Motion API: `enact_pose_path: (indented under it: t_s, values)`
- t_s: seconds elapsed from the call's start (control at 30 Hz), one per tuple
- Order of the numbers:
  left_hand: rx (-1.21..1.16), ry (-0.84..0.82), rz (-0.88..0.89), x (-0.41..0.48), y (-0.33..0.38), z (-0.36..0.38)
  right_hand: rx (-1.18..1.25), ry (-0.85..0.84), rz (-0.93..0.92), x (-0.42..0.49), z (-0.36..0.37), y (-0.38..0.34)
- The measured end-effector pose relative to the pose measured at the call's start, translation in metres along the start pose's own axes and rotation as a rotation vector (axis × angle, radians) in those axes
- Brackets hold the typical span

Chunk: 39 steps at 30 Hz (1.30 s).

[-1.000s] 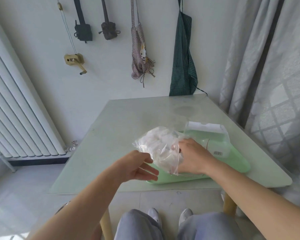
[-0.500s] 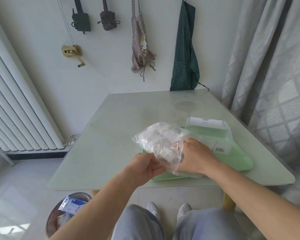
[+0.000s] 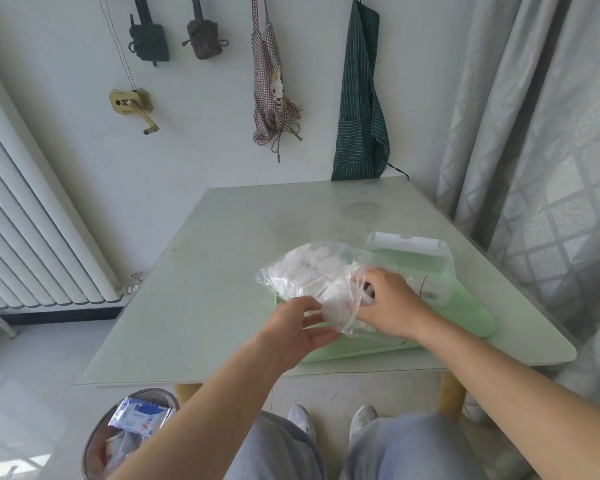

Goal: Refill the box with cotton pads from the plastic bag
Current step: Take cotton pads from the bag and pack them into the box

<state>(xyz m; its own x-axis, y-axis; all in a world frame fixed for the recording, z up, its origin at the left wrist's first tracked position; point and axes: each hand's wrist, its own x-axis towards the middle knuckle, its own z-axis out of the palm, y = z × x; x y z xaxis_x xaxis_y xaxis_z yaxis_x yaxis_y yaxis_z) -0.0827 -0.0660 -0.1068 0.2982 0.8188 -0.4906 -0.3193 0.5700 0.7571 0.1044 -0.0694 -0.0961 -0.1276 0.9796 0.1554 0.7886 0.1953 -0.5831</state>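
Note:
A clear plastic bag [image 3: 302, 271] stuffed with white cotton pads sits above the near part of the table. My right hand [image 3: 388, 306] has its fingers pushed into the bag's open mouth among the pads. My left hand [image 3: 298, 327] pinches the near edge of the bag's film from the left. Behind the bag stands a clear box [image 3: 426, 268] with a white lid flap and a barcode label, resting on a pale green tray [image 3: 471, 317]. The box's inside is partly hidden by the bag and my right hand.
The tray lies on a pale glass-topped table [image 3: 205, 289], near its front right edge. A bin [image 3: 132, 431] with packaging stands on the floor at the lower left. A radiator runs along the left wall, curtains hang on the right, and aprons hang on the far wall.
My left hand came in from the left and took hold of the bag's edge. My right hand shifted from gripping the bag's outside to reaching into its opening.

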Motion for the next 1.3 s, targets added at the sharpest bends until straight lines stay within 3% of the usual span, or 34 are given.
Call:
enact_pose_path:
  t_s: [0.2, 0.33, 0.47, 0.7, 0.93, 1.17, 1.3]
  values:
    - [-0.032, 0.02, -0.024, -0.001, 0.0, 0.006, -0.019, -0.084, 0.066, 0.002, 0.002, 0.0]
    - [0.008, 0.018, -0.021, -0.002, 0.0, 0.008, 0.025, -0.076, 0.014, 0.003, 0.008, -0.005]
    - [0.04, 0.062, 0.059, -0.001, 0.002, 0.008, 0.039, -0.056, 0.003, -0.004, -0.002, -0.01]
    - [0.083, 0.144, 0.18, 0.002, 0.011, 0.012, 0.11, -0.2, 0.005, -0.03, -0.028, -0.015]
    - [0.162, 0.158, 0.228, -0.004, 0.017, 0.021, 0.631, -0.342, 0.335, -0.045, -0.044, -0.016]
    - [0.286, 0.244, 0.213, -0.004, 0.025, 0.012, 0.847, -0.433, 0.359, -0.043, -0.077, -0.01]
    - [0.429, 0.298, 0.212, -0.008, 0.031, 0.007, 1.013, -0.397, 0.318, -0.037, -0.095, -0.007]
